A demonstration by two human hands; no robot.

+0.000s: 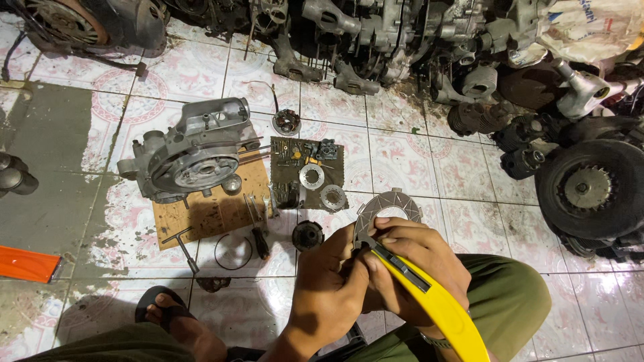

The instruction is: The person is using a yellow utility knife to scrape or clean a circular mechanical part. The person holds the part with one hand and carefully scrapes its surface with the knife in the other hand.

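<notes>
Both hands together, left hand (329,281) and right hand (409,265) clamped on a toothed metal ring (376,204) and a yellow-handled tool (436,302).

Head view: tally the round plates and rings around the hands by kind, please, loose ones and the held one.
Toothed metal plate held in both hands: 1
Loose toothed discs on the dark mat: 2
Thin wire ring on the tile: 1
Total: 4
The left hand and right hand hold the plate with a yellow tool.
</notes>
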